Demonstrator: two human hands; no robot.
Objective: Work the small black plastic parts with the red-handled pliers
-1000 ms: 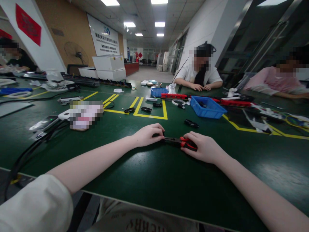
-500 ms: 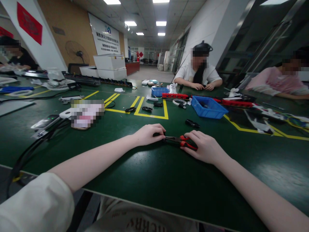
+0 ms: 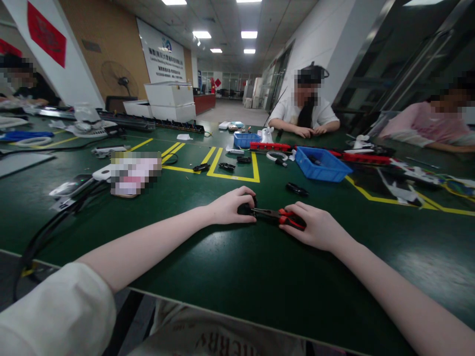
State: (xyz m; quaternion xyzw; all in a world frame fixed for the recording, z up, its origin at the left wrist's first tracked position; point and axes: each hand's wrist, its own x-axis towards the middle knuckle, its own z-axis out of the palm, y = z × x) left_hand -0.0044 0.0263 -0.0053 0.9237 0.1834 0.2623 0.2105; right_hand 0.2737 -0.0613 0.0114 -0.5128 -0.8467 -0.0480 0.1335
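My right hand (image 3: pixel 315 225) is closed around the red and black handles of a pair of long-nose pliers (image 3: pixel 291 219). The jaws point left and their tips meet a small black part (image 3: pixel 245 209) in my left hand (image 3: pixel 234 205). My left fingers curl round that part from above and below, so most of it is hidden and its kind does not show. Beyond my right hand lies a similar-looking black piece (image 3: pixel 297 189) on the green table (image 3: pixel 222 267).
Several black pieces (image 3: pixel 227 166) lie by the yellow tape. A blue bin (image 3: pixel 322 165) stands at the right, a smaller blue bin (image 3: pixel 247 140) behind. At the left are a phone (image 3: pixel 135 174) and black cables (image 3: pixel 55 230). A co-worker (image 3: pixel 306 111) sits opposite.
My left fingers have shifted their grip and opened wider, so more of the black part shows. The pliers stay at it, with their jaws looking narrower.
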